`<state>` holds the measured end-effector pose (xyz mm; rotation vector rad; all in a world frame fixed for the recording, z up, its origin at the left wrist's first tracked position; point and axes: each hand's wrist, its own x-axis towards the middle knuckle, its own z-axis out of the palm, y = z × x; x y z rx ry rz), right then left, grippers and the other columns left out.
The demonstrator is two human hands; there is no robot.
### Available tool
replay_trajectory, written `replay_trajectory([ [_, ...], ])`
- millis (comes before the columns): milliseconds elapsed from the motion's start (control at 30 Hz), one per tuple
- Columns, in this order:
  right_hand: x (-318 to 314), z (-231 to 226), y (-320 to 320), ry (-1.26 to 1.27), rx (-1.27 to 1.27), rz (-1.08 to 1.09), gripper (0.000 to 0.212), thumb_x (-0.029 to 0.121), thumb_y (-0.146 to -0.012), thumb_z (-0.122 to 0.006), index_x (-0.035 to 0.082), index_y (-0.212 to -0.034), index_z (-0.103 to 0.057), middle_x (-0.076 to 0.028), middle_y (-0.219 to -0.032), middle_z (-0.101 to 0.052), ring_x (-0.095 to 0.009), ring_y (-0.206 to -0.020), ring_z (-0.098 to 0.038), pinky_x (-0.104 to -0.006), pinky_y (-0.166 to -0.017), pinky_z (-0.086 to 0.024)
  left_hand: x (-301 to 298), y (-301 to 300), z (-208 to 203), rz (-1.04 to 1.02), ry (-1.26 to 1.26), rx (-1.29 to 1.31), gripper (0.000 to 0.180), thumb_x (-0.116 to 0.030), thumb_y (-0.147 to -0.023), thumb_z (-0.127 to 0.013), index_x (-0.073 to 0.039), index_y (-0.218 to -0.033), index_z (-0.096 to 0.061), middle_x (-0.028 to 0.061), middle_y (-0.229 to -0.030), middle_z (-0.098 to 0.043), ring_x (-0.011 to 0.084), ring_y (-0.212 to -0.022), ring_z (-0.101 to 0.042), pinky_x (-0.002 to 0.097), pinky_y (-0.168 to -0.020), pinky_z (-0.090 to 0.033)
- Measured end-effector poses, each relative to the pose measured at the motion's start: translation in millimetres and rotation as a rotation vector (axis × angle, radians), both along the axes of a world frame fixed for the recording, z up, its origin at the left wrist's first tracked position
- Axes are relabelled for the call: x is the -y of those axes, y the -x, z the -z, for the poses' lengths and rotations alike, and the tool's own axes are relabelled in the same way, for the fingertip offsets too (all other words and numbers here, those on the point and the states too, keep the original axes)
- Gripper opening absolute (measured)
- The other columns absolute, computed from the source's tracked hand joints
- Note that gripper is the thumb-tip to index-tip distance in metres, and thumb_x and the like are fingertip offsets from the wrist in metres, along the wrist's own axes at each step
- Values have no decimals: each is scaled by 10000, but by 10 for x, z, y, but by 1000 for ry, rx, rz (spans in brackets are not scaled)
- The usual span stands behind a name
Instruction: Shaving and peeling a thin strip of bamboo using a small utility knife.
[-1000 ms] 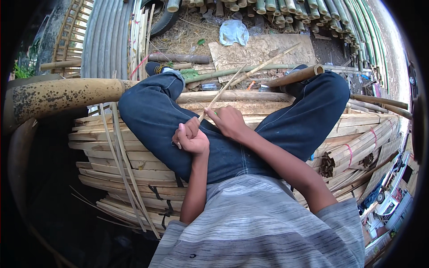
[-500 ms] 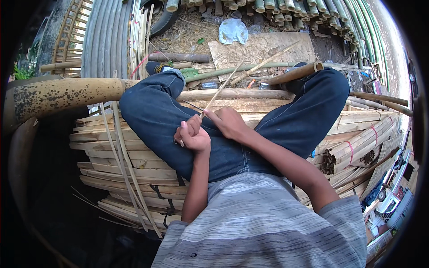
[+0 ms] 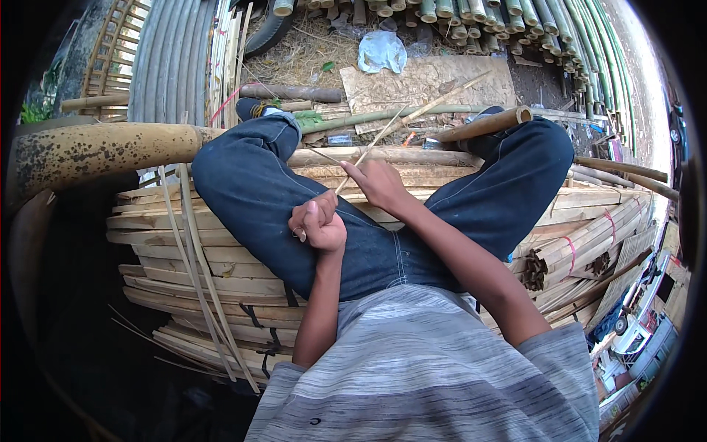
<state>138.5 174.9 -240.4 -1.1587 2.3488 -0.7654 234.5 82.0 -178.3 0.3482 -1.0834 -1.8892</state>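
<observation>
Farther up the pale strip (image 3: 381,135) than half a second ago: right hand (image 3: 377,184), with thin dark tool (image 3: 324,155) carried along; nearly unmoved, left hand (image 3: 319,222). Hidden: lower end of strip, inside closed left fist, and near end of tool, under right hand. Right fingers curled on tool, thumb stretched toward its crossing with strip; exact finger placement impossible to make out. Strip held slanting up and away over jeans (image 3: 501,188), between the legs.

Counted: two hands, one strip in them, one tool, two long slats (image 3: 188,206) across stacked wood (image 3: 243,254) at left, two pink ties (image 3: 568,254) round bundle at right (image 3: 554,264), one plastic bag (image 3: 382,51).

Cut off by top edge: bamboo poles (image 3: 471,18), too overlapped to count. Partly behind upright strips (image 3: 230,51): one tyre (image 3: 269,37). In the way: thick bamboo section (image 3: 486,127), covering part of right foot. Lost in darkness: area below spotted pole (image 3: 110,151).
</observation>
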Motion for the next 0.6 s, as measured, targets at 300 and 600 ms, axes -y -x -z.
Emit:
replay_trajectory([
  [300,-143,83,104,-58,-111,-99,329,315,-992,-413,228,-1279,-547,-180,-690,-573,-368,-654,-610,-501,-521,-449,-49,10,19,30,51,41,446,-68,-886,-383,-129,-491,-186,-13,-412,-195,97,-378,-131,294,-422,-185],
  [600,-200,48,170,-115,30,-38,423,472,-986,-376,185,-1066,-677,-219,-711,-591,-412,-687,-606,-520,-568,-449,-32,24,47,28,17,36,439,-55,-885,-375,-123,-499,-178,-8,-416,-191,93,-391,-134,297,-424,-181],
])
